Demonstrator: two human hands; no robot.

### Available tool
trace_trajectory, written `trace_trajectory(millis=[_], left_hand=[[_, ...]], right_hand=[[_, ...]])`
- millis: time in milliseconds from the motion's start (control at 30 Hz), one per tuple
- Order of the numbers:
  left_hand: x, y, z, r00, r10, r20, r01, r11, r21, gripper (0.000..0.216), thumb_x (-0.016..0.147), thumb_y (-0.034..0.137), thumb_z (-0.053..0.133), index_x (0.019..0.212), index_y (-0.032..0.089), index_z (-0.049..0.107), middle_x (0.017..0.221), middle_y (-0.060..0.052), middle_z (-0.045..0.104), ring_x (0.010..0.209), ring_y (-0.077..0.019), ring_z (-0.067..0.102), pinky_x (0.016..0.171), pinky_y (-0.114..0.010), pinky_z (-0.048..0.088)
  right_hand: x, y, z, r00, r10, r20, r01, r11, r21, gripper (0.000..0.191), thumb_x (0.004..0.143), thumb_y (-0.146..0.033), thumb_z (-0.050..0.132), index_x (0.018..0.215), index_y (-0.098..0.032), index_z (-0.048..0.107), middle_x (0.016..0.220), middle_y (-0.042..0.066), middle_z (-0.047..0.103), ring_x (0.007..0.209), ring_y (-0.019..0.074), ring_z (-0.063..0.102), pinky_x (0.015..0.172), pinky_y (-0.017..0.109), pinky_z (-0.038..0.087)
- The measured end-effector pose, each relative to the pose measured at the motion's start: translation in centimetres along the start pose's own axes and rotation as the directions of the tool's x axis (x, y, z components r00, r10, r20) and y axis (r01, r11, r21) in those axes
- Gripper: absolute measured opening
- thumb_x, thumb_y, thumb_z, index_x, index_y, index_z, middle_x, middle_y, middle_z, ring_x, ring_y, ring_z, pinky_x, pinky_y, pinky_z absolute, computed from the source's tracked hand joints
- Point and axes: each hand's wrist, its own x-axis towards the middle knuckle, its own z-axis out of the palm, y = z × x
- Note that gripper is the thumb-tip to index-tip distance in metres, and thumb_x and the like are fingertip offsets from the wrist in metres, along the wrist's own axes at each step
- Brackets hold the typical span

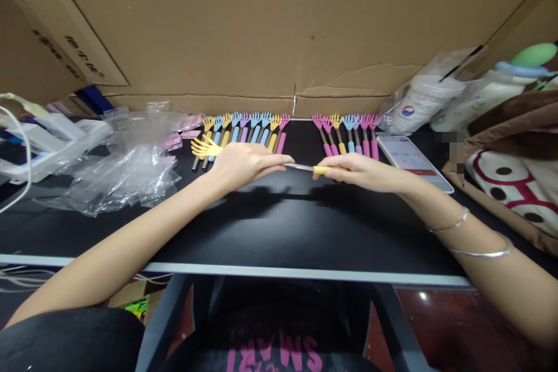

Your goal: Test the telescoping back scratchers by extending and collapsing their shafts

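A yellow back scratcher (300, 167) is held level above the black table between my two hands. My left hand (246, 164) is closed around its head end, and the yellow claw sticks out to the left. My right hand (360, 171) grips the yellow handle at the other end, leaving a bare metal rod between the hands. Behind my left hand lies a row of back scratchers (255, 133) in yellow, blue, purple and pink. A second row of back scratchers (349, 133), mostly pink with some yellow, blue and purple, lies behind my right hand.
Clear plastic bags (131, 163) are heaped at the left, beside a white power strip (56, 142). On the right are a phone (414, 161), a bagged Pepsi cup (422, 102), a bottle (501, 87) and a brown bag (510, 157). Cardboard (244, 23) stands along the back.
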Motion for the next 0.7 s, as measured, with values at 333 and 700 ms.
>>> trace_trajectory(millis=[333,700], left_hand=[[-0.2,0.0,0.5,0.996,-0.033,-0.08,0.037,0.998,0.043,0.036,0.095,0.045,0.037,0.103,0.03,0.069,0.074,0.0,0.071,0.065,-0.0118,0.063,0.048,-0.022,0.028],[0.0,0.3,0.5,0.964,-0.204,0.17,0.23,0.96,-0.156,0.039,0.094,0.049,0.036,0.109,0.031,0.066,0.09,0.001,0.073,0.076,-0.0171,0.067,0.055,-0.022,0.033]], right_hand=[[0.4,0.0,1.0,0.969,-0.019,-0.245,-0.063,0.945,-0.321,0.042,0.09,-0.052,0.037,0.1,-0.021,0.063,0.071,0.0,0.063,0.059,0.0108,0.053,0.057,0.022,0.032],[0.4,0.7,2.5,0.88,-0.182,-0.439,-0.166,0.747,-0.643,0.041,0.092,-0.05,0.035,0.098,-0.024,0.065,0.076,0.001,0.07,0.062,0.0114,0.06,0.049,0.023,0.026]])
